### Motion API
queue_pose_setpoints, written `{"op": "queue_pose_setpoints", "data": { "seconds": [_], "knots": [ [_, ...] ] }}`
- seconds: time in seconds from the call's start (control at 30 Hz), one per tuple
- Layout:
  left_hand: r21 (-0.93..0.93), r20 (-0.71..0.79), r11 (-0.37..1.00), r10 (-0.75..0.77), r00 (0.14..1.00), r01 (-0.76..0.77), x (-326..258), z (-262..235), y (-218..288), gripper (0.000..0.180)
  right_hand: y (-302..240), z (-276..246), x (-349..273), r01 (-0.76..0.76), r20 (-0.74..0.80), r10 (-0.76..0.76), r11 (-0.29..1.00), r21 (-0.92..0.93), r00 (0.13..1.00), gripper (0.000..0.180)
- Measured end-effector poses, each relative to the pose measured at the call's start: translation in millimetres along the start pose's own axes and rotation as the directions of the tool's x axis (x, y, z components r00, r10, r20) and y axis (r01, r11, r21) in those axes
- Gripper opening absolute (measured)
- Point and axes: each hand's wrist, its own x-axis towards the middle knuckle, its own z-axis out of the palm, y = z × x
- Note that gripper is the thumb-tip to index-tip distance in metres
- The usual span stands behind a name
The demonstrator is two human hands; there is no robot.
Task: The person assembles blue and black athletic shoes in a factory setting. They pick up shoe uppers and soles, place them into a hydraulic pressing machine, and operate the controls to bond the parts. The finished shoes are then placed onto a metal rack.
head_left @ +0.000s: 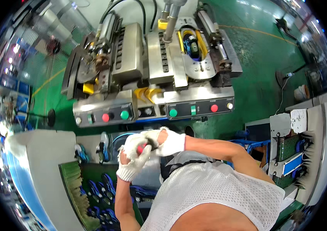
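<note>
White knitted gloves cover both hands, which meet in front of my chest. My left hand [134, 152] is closed around a small red and dark object [141, 148]; the fingers cover most of it, so its kind cannot be told. Right beside it, my right hand [169, 142] is closed with its fingers at the object's dark end. Whether those fingers grip the object or something else is hidden. Left of the hands, a shoe [103, 148] rests on the grey table, near a blue-black shoe [81, 153].
Ahead stands a metal pressing machine [130, 54] with a control panel [199, 109] of red and green buttons. A shoe [191, 44] sits in its right station. At lower left are several blue-black shoes [107, 186] beside a bristle strip [75, 192]. Another bristle-edged conveyor [286, 165] stands right.
</note>
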Motion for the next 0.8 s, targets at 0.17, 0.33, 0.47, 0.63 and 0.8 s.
{"op": "queue_pose_setpoints", "data": {
  "seconds": [0.17, 0.33, 0.47, 0.63, 0.8],
  "knots": [
    [-0.262, -0.074, 0.965, -0.013, 0.997, -0.006, 194, 63, 40, 0.056, 47, -105, -113, -0.705, -0.119, 0.764, 0.634, 0.319, 0.634, 0.061],
    [-0.342, -0.093, 0.906, -0.298, 0.95, 0.25, 361, 217, 1, 0.066, 56, -125, -188, 0.156, -0.539, 0.771, 0.519, 0.841, 0.341, 0.025],
    [-0.057, 0.009, 0.848, -0.527, 0.85, 0.527, 448, 299, -37, 0.083, 73, -98, -246, 0.018, -0.655, 0.745, 0.659, 0.752, 0.128, 0.034],
    [0.153, -0.044, 0.84, -0.521, 0.853, 0.521, 482, 339, -75, 0.074, 37, -117, -230, 0.288, -0.56, 0.821, 0.567, 0.772, -0.115, 0.036],
    [-0.097, 0.168, 0.79, -0.587, 0.792, 0.605, 479, 257, -65, 0.068, 36, -147, -208, 0.151, -0.528, 0.849, 0.52, 0.841, 0.016, 0.038]
  ]
}}
